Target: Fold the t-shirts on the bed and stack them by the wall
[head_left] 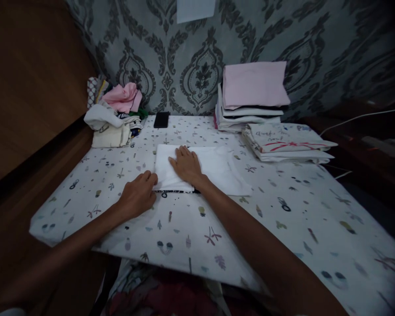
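Note:
A white folded garment (217,169) lies flat on the patterned cloth (171,228) that covers the table. Dark print shows along its near edge. My right hand (186,166) rests palm down on the left half of the garment, with its fingers stretched forward. At the garment's near left corner is my left hand (140,193), its fingers curled together at the edge; whatever they pinch is too small to make out.
A loose heap of clothes (113,131) sits at the back left, beside a black phone-like object (161,120). Folded clothes (255,85) are stacked at the back right, with another folded pile (288,140) before them. Patterned wall behind; wooden panel (29,79) left.

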`<state>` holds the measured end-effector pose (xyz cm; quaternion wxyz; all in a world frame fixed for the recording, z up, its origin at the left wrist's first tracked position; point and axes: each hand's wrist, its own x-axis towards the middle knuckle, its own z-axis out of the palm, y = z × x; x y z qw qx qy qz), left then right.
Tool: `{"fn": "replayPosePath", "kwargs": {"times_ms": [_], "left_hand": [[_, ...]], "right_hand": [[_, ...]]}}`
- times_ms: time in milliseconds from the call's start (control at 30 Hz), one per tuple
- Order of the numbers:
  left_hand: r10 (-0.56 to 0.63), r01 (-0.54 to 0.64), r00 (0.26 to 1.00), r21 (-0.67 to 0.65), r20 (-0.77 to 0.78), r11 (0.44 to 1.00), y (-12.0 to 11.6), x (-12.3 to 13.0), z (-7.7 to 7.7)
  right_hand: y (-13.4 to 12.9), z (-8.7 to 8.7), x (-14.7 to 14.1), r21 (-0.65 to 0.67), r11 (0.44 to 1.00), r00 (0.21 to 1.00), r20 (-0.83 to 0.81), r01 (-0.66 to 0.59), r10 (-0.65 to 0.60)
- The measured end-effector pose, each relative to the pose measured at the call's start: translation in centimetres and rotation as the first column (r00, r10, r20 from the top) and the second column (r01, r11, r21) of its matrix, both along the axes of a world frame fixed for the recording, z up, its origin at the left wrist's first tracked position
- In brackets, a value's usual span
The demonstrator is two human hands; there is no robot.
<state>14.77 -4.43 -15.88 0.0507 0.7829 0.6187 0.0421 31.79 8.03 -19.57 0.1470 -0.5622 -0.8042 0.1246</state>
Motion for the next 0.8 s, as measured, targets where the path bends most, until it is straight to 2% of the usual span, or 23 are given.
{"fn": "replayPosePath", "kwargs": {"times_ms": [67, 133, 233, 300, 367, 433, 500, 567, 633, 700, 800], "left_hand": [[0.006, -0.003, 0.987, -0.02, 0.16, 1.0, 0.2, -1.1, 0.1], [0.069, -0.042, 0.92, -0.079, 0.385, 0.996, 0.8, -2.3, 0.0], [0.302, -0.129, 0.682, -0.297, 0.666, 0.946, 2.8, -3.3, 0.0], [0.446, -0.166, 0.527, -0.427, 0.724, 0.889, 4.3, -3.1, 0.2], [0.527, -0.203, 0.447, -0.492, 0.723, 0.847, 5.8, -2.3, 0.7], [0.584, -0.237, 0.433, -0.539, 0.686, 0.809, 7.0, -1.4, 1.1], [0.626, -0.243, 0.456, -0.588, 0.633, 0.771, 7.8, -0.8, 1.5], [0.642, -0.2, 0.477, -0.637, 0.601, 0.745, 8.3, -0.4, 1.7], [0.638, -0.124, 0.451, -0.664, 0.625, 0.738, 8.6, 0.1, 2.0], [0.613, -0.059, 0.393, -0.646, 0.686, 0.761, 9.0, 1.1, 2.8], [0.488, 0.005, 0.402, -0.535, 0.775, 0.845, 9.8, 4.3, 4.8]], "right_hand": [[-0.1, 0.2, 0.1, -0.01, 1.0, 1.0, -0.014, -0.006, 0.005], [-0.1, 0.2, 0.1, -0.009, 1.0, 0.999, -0.033, -0.011, 0.011], [0.1, 0.3, 0.1, -0.004, 1.0, 0.994, -0.103, 0.02, -0.02], [0.2, 0.5, 0.2, 0.0, 0.997, 0.972, -0.225, 0.077, -0.075], [0.2, 1.1, 0.6, -0.002, 0.991, 0.904, -0.409, 0.137, -0.126], [0.1, 1.7, 1.3, -0.045, 0.984, 0.784, -0.599, 0.171, -0.163], [-0.3, 2.1, 2.0, -0.145, 0.975, 0.641, -0.735, 0.17, -0.221], [-0.7, 2.3, 2.9, -0.26, 0.958, 0.513, -0.809, 0.122, -0.285], [-1.3, 2.3, 3.8, -0.344, 0.938, 0.432, -0.84, 0.045, -0.328], [-1.7, 2.2, 4.8, -0.389, 0.92, 0.393, -0.854, -0.045, -0.342], [-2.3, 2.2, 6.6, -0.415, 0.9, 0.322, -0.877, -0.134, -0.357]]}}
